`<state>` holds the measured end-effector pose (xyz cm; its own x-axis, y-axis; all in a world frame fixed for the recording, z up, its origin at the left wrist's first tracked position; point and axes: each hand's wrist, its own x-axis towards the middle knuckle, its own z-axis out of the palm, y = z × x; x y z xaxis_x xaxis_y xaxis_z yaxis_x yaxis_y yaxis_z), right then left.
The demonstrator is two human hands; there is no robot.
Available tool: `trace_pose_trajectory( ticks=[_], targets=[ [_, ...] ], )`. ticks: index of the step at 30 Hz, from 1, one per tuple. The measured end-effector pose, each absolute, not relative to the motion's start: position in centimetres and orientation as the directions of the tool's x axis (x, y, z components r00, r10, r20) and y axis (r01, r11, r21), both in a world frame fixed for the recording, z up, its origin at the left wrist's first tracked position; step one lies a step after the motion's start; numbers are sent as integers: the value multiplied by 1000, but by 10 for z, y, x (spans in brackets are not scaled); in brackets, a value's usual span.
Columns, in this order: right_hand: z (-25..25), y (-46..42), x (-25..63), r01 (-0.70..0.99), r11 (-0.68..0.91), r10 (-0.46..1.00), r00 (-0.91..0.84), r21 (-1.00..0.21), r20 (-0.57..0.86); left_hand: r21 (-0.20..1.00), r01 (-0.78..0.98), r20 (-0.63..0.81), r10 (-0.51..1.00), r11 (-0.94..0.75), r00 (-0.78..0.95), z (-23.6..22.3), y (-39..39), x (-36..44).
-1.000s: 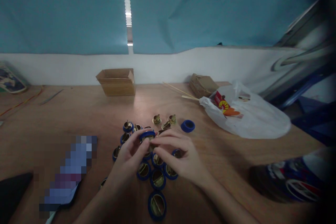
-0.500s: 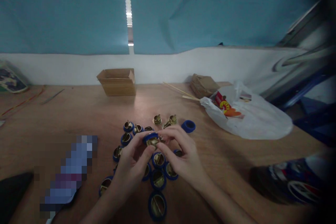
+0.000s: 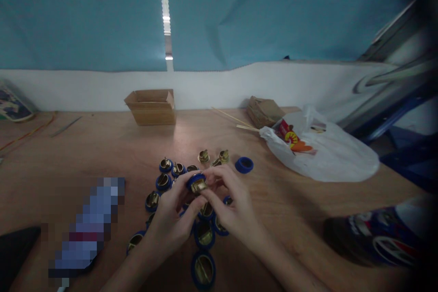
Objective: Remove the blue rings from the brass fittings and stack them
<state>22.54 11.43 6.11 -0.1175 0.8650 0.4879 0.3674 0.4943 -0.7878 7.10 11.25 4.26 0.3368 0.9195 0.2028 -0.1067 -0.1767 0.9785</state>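
Between my two hands is a brass fitting with a blue ring (image 3: pixel 197 184) around its rim. My left hand (image 3: pixel 174 214) grips its left side with thumb and fingers. Fingers and thumb of my right hand (image 3: pixel 232 196) press on it from the right. Several similar blue-ringed brass fittings (image 3: pixel 203 269) lie on the table below and left of my hands. Just beyond my fingers stand brass pieces without rings (image 3: pixel 204 156), and a loose blue ring (image 3: pixel 244 164) lies to their right. My hands hide some of the fittings.
An open cardboard box (image 3: pixel 155 112) stands by the wall. Further right are a brown package (image 3: pixel 264 112), thin sticks and a white plastic bag (image 3: pixel 342 155). A dark bottle (image 3: pixel 372 235) lies at the right. A pixelated blue object (image 3: pixel 89 226) lies on the wooden table (image 3: pixel 112 153) at left.
The fitting has tilted slightly in my fingers, so more of its brass inside shows. Both hands still hold it in nearly the same place. The camera view has shifted slightly.
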Motion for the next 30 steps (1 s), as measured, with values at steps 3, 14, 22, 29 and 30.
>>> trace_pose_trajectory(
  ticks=[3,14,22,29,30],
  targets=[
    [64,116,230,326,463,885,-119,-824,450,978,-131,202,910,-165,361,42,112,71],
    [62,120,234,325,472,880,-120,-819,459,976,-83,217,917,-200,335,38,117,70],
    [65,116,233,442,465,878,-121,-767,463,964,30,229,887,-263,402,45,115,65],
    [64,116,235,416,441,897,-165,-795,411,952,74,244,879,-298,409,48,113,65],
    [64,116,235,411,439,898,-168,-799,406,948,73,255,877,-309,407,48,113,65]
  ],
)
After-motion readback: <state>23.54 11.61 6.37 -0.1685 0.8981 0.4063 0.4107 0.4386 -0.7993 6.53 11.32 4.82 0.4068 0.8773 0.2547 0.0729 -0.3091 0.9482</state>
